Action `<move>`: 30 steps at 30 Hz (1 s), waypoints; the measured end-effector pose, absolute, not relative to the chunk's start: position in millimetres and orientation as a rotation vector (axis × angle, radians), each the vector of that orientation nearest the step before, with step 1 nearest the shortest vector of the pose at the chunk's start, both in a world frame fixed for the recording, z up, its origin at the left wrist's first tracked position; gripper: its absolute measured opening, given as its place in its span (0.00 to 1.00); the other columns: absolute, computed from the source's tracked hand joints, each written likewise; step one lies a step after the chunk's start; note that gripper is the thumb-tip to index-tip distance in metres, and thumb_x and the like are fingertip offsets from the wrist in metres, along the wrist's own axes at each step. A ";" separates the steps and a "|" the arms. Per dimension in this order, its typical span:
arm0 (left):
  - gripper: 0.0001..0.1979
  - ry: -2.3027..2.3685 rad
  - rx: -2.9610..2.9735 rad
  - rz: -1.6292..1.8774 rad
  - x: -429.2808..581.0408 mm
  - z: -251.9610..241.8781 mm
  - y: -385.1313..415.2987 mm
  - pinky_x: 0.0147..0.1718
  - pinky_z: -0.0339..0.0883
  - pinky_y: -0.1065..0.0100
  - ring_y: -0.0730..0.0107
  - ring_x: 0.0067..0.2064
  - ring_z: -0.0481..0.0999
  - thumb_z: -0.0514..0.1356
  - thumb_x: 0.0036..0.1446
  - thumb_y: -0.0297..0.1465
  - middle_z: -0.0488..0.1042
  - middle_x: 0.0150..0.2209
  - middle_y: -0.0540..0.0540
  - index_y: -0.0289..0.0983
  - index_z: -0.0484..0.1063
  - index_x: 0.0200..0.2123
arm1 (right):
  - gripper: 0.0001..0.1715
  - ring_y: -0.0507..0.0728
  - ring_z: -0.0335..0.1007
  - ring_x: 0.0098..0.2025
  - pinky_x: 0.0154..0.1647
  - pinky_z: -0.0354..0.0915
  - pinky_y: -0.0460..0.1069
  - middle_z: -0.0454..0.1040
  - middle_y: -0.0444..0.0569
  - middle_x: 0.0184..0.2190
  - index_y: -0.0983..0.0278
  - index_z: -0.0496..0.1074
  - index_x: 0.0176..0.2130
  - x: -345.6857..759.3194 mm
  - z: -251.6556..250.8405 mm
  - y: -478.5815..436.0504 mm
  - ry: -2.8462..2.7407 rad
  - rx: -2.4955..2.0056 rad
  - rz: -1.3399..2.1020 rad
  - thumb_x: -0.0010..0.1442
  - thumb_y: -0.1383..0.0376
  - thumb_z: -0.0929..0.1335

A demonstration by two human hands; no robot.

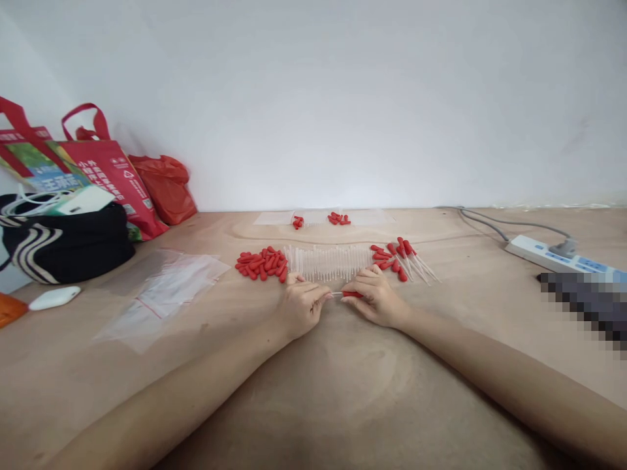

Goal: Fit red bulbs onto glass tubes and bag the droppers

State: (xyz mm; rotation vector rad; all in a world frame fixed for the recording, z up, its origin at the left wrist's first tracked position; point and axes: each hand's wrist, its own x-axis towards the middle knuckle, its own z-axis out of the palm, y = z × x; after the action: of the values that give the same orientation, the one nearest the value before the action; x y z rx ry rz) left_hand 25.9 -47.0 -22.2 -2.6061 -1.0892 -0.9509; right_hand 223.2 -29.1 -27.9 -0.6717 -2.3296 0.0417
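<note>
My left hand [304,307] pinches a thin clear dropper tube [337,295] just above the wooden table. Opposite it, my right hand [379,299] has its fingers closed on a red rubber bulb [351,294], in line with the tube's end. Whether the tube sits inside the bulb is hidden by the fingers. Beyond both hands lies a row of clear dropper tubes [328,262]. A heap of red bulbs [262,263] is left of the row. On its right are more loose bulbs [379,253] and several tubes with red bulbs attached [416,260].
Clear zip bags [164,294] lie on the left, near a black pouch [73,241], a white case [55,298] and red shopping bags [115,176]. Bags with red bulbs [339,219] lie by the wall [343,104]. A power strip [548,256] with a grey cable is at right.
</note>
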 end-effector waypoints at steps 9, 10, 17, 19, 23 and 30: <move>0.14 -1.068 -2.610 -0.926 26.4 -22.7 -45.7 0.35 0.49 0.64 0.76 0.20 0.65 0.48 0.58 0.31 0.69 0.18 0.53 0.37 0.69 0.25 | 0.10 0.52 0.62 0.30 0.34 0.50 0.50 0.71 0.46 0.24 0.64 0.69 0.32 216.5 -26.1 -31.1 -2.362 -0.674 0.024 0.58 0.62 0.62; 0.14 -1.069 -2.610 -0.926 26.5 -22.7 -45.6 0.35 0.49 0.64 0.76 0.20 0.65 0.48 0.58 0.31 0.69 0.18 0.53 0.37 0.69 0.24 | 0.10 0.52 0.62 0.30 0.34 0.50 0.50 0.71 0.46 0.24 0.64 0.69 0.32 216.0 -26.1 -31.0 -2.359 -0.679 0.019 0.57 0.61 0.62; 0.12 -1.073 -2.643 -1.038 28.6 -21.7 -43.6 0.35 0.49 0.64 0.77 0.22 0.69 0.49 0.59 0.30 0.74 0.23 0.53 0.37 0.70 0.27 | 0.11 0.53 0.65 0.31 0.35 0.55 0.51 0.73 0.47 0.25 0.63 0.70 0.34 216.9 -25.3 -27.0 -2.211 -0.757 0.269 0.54 0.59 0.65; 0.12 -1.089 -2.634 -1.114 29.2 -21.1 -42.8 0.35 0.49 0.65 0.77 0.23 0.70 0.49 0.59 0.31 0.75 0.25 0.53 0.37 0.70 0.29 | 0.14 0.53 0.67 0.32 0.35 0.59 0.50 0.73 0.48 0.28 0.64 0.70 0.36 218.1 -24.8 -25.8 -2.072 -0.785 0.482 0.52 0.58 0.67; 0.12 -1.106 -2.659 -1.143 27.9 -20.1 -42.0 0.35 0.49 0.66 0.77 0.24 0.71 0.49 0.60 0.31 0.75 0.24 0.53 0.37 0.69 0.29 | 0.12 0.53 0.69 0.32 0.34 0.64 0.48 0.74 0.48 0.28 0.65 0.71 0.31 220.2 -22.8 -24.8 -1.955 -0.764 0.757 0.50 0.58 0.68; 0.11 -1.094 -2.747 -1.106 23.8 -20.0 -41.8 0.35 0.48 0.65 0.76 0.25 0.71 0.49 0.59 0.29 0.75 0.23 0.53 0.37 0.70 0.30 | 0.11 0.52 0.69 0.29 0.31 0.65 0.47 0.74 0.47 0.27 0.65 0.73 0.30 223.7 -20.3 -24.7 -1.957 -0.770 1.011 0.49 0.60 0.68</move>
State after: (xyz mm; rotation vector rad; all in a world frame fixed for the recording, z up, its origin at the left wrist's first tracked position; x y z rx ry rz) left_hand 23.8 -41.8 -20.0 -2.7471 -1.0935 -1.1062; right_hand 223.7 -24.7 -20.3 -0.7695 -1.9566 1.0109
